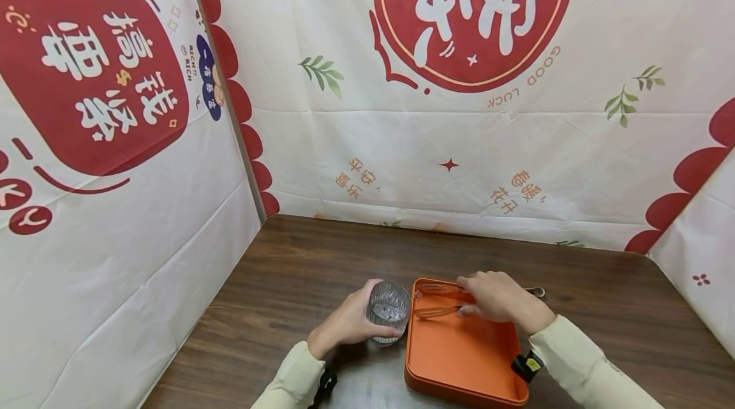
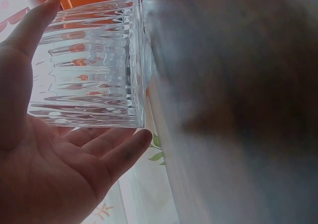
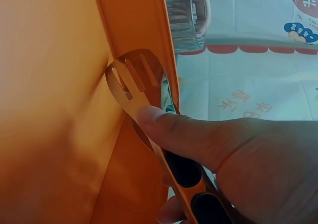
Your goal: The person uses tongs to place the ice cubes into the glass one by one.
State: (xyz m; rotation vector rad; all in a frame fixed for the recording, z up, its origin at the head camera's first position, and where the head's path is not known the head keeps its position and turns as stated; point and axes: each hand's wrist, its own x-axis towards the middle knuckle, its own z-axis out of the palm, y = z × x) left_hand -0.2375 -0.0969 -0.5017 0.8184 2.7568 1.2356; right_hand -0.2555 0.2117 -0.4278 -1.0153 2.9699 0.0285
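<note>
My left hand holds a clear ribbed glass, thumb on one side and fingers on the other. The glass is upright, its base at the tabletop, just left of an orange tray. Small details show inside it, but I cannot tell what they are. Over the tray's far part, my right hand grips metal tongs with slotted heads and black patches on the arms. The two arms stand apart, heads pointing left inside the tray. A small pale spot lies near the far head, too small to identify.
Beneath everything is a brown wood-grain table. White printed cloth hangs behind its far edge, and another printed cloth hangs along the left. The tray has a raised rim.
</note>
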